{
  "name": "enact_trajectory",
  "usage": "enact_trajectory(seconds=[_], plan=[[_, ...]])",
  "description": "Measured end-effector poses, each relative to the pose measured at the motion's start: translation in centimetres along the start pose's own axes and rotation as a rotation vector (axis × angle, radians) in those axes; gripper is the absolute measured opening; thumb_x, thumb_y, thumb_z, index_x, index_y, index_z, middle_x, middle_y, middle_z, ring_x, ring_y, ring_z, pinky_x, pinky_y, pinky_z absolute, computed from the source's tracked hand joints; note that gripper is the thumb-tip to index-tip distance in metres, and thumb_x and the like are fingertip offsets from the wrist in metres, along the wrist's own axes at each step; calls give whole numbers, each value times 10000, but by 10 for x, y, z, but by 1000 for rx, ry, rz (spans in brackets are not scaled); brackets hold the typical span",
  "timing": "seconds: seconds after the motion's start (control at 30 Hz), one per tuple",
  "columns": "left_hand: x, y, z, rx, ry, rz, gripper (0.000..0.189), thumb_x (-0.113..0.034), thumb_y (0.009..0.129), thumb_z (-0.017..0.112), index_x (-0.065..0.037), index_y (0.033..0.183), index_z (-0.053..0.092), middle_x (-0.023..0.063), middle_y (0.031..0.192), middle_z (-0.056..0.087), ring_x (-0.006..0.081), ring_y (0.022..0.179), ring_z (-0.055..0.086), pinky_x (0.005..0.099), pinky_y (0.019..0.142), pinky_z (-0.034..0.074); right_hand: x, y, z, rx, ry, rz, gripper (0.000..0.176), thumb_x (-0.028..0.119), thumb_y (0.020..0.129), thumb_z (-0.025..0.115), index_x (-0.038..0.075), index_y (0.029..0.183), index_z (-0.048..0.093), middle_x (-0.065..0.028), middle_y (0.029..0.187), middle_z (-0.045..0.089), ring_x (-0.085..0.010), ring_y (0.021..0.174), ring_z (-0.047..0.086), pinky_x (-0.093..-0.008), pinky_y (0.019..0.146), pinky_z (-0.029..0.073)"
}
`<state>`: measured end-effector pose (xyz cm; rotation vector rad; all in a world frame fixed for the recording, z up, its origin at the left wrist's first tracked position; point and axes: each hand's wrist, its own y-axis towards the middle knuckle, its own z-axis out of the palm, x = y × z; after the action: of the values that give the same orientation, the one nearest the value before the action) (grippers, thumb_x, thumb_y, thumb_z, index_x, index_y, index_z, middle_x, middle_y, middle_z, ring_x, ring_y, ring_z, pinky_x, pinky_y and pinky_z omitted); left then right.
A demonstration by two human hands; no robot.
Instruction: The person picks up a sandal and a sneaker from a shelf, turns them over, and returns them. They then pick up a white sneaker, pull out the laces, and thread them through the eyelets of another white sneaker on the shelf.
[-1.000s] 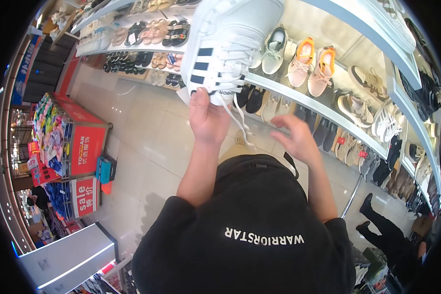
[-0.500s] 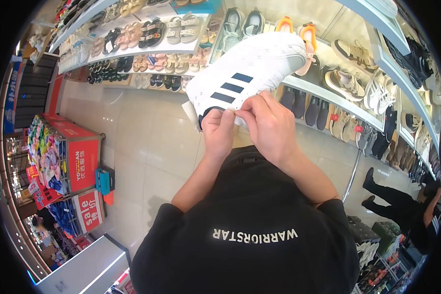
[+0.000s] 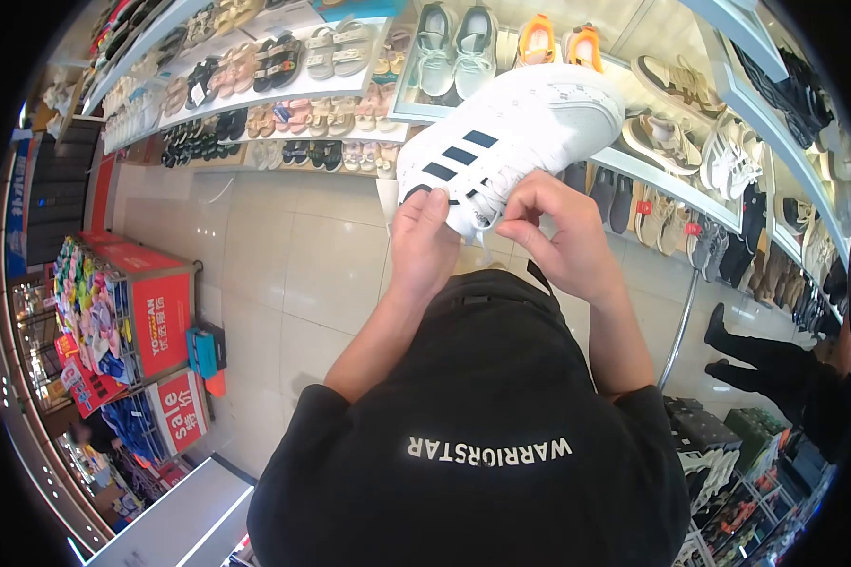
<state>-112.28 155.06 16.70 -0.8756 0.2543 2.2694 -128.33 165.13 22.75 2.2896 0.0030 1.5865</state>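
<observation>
A white sneaker (image 3: 501,142) with three dark stripes and white laces is held up in front of me, its toe pointing to the upper right. My left hand (image 3: 420,236) grips it at the dark-lined ankle opening, thumb on top. Close to the lower end of the laces (image 3: 487,201) is my right hand (image 3: 565,231), with thumb and forefinger bent together. Whatever lies between those fingertips is too small to make out. A loose lace end hangs below the opening, between the hands.
Shelves with sandals (image 3: 336,52) and shoes (image 3: 667,142) curve across the far side. A red sale bin (image 3: 161,307) stands on the left of the tiled floor (image 3: 284,265). To the right, a person in dark trousers (image 3: 761,364) is partly visible near a metal pole (image 3: 679,331).
The sneaker has shifted right and rolled so its laces show more. My right hand has moved right, away from my left hand, which keeps its hold at the opening.
</observation>
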Motion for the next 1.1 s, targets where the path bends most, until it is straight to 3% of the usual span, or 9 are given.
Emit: enact_trajectory(seconds=[0.07, 0.23, 0.4, 0.47, 0.57, 0.67, 0.87, 1.1], plan=[[-3, 4, 3, 24, -4, -3, 292, -220, 1039, 531, 32, 1176, 593, 153, 1243, 640, 233, 1144, 618, 415, 981, 480, -3, -2, -1, -164, 28, 22, 138, 11, 820, 746, 28, 913, 646, -52, 809, 621, -133, 667, 570, -271, 621, 464], [-11, 10, 2, 39, -10, 32, 466, -244, 1045, 473, 32, 1419, 436, 171, 1399, 557, 276, 1288, 553, 433, 1079, 432, -27, -12, 5, -249, 0, 80, 172, 12, 800, 761, 32, 946, 672, -47, 824, 633, -119, 651, 573, -251, 600, 460], [-11, 13, 4, 23, -12, 15, 453, -238, 1043, 480, 36, 1403, 447, 162, 1376, 573, 267, 1267, 565, 424, 1067, 437, -11, 4, 22, -326, -78, 5, 188, 15, 780, 775, 43, 942, 682, -54, 873, 626, -150, 650, 596, -279, 608, 480], [-10, 14, 3, 17, 25, 10, 449, -240, 1042, 485, 37, 1395, 453, 159, 1365, 580, 264, 1253, 573, 421, 1060, 441, 0, 15, 22, -292, -249, -151, 201, 6, 761, 784, 48, 925, 677, -66, 899, 619, -175, 663, 618, -303, 607, 496], [-8, 16, 5, 12, -20, 7, 366, -203, 1037, 527, 57, 1295, 539, 159, 1307, 610, 246, 1200, 592, 420, 1037, 449, -13, 21, 19, -263, -296, -236, 212, 11, 747, 796, 47, 906, 661, -73, 894, 621, -185, 673, 638, -313, 593, 502], [-10, 17, 10, 3, -27, 21, 347, -200, 1041, 520, 53, 1276, 552, 159, 1298, 615, 237, 1194, 595, 417, 1033, 450, -9, 24, 16, -320, -242, -120, 192, 0, 751, 786, 40, 867, 638, -65, 868, 623, -174, 651, 638, -295, 568, 493], [-10, 21, 11, -6, -23, 36, 339, -208, 1040, 524, 48, 1258, 566, 156, 1293, 620, 236, 1190, 598, 416, 1031, 450, -21, 26, 21, -398, -175, -77, 184, -47, 755, 736, 28, 868, 613, -46, 742, 608, -126, 598, 608, -258, 544, 475], [-8, 25, 16, -28, -17, 43, 316, -201, 1041, 521, 47, 1228, 583, 153, 1282, 627, 230, 1181, 601, 408, 1029, 449, -29, 29, 22, -455, -154, -108, 175, -47, 771, 716, 30, 883, 607, -28, 724, 594, -101, 591, 569, -250, 537, 471]])
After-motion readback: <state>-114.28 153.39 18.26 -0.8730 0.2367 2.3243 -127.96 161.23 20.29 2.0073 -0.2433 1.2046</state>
